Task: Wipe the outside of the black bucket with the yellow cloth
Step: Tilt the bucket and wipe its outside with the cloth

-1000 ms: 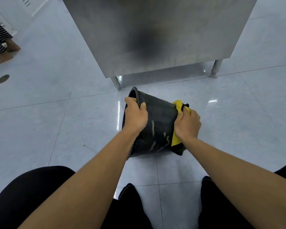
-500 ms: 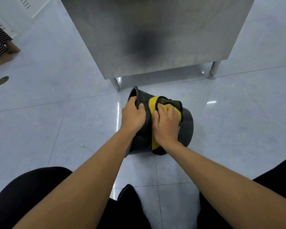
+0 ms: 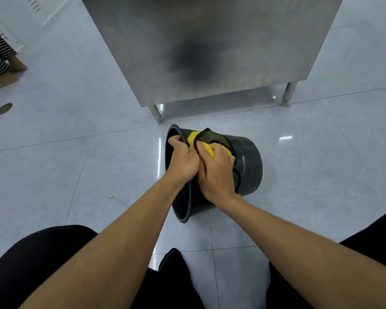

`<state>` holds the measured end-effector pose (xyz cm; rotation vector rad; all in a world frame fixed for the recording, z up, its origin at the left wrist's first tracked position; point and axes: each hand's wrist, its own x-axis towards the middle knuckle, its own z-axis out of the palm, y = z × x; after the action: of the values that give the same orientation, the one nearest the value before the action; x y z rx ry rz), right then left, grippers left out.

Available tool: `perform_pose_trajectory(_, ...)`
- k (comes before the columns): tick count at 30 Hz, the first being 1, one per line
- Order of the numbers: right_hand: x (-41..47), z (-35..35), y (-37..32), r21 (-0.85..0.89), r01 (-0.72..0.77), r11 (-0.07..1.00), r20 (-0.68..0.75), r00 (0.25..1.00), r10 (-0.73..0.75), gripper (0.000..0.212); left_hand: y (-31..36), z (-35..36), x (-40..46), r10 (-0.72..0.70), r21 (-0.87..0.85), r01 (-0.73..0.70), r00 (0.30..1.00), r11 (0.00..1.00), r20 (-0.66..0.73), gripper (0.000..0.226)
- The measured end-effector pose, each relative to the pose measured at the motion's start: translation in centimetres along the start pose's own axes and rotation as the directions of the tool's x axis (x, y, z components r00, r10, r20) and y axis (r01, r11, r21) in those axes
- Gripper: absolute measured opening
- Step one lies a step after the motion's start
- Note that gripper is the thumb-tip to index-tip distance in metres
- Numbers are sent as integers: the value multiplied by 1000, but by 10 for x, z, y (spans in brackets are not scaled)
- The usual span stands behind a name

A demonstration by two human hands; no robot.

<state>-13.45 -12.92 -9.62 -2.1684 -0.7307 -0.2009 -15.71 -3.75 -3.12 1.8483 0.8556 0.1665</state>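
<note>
Lying on its side on the shiny pale blue tile floor [image 3: 80,175] is the round black plastic bucket [image 3: 247,166], with its open mouth turned to the left and its flat bottom to the right. It sits just in front of the big grey metal cabinet [image 3: 210,47] on short legs. The left hand [image 3: 183,159] is closed tight on the bucket's rim at the top and keeps it from moving. The right hand [image 3: 216,175] is right beside it, touching it, and is curled around the soft yellow cloth with a dark edge [image 3: 206,141], pushing it flat against the bucket's curved side near the rim.

The bucket is round, so I think it could roll away if the left hand lets go or the right hand pushes too hard sideways. The floor looks slick, so the bucket might slide too. The cloth is bunched up, so it may miss spots, and the side on the floor cannot be reached without turning the bucket.
</note>
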Motion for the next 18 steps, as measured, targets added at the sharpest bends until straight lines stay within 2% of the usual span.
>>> perform_pose_trajectory(2, -2, -2, 14, -47, -13, 999, -32, 999, 11, 42, 1, 1, 0, 34, 29, -33, 999, 999, -24, 36)
perform_pose_trajectory(7, -5, -7, 53, -142, -334, 932, -59, 942, 329, 41, 0, 2, 9, 21, 70, -15, 996, 997, -83, 39)
perform_pose_trajectory(10, 5, -8, 48, -120, -433, 893, -52, 901, 430, 37, 0, 1, 12, -31, 25, 33, 997, 999, -72, 52)
perform_pose_trajectory(12, 10, -8, 30, -41, -367, 929, -56, 930, 364, 36, 0, 0, 11, -28, 33, 29, 999, 999, -22, 69)
perform_pose_trajectory(14, 7, -4, 9, 68, -199, 978, -60, 977, 203, 35, 0, -3, 9, 6, 56, -8, 1000, 998, 26, 78)
perform_pose_trajectory(16, 3, -1, -5, 143, -45, 989, -51, 997, 53, 37, 0, -6, 10, 30, 22, -31, 998, 999, 49, 76)
perform_pose_trajectory(18, 3, 0, -3, 127, 32, 991, -38, 999, -28, 42, 1, -8, 12, 51, 2, -51, 997, 999, 62, 70)
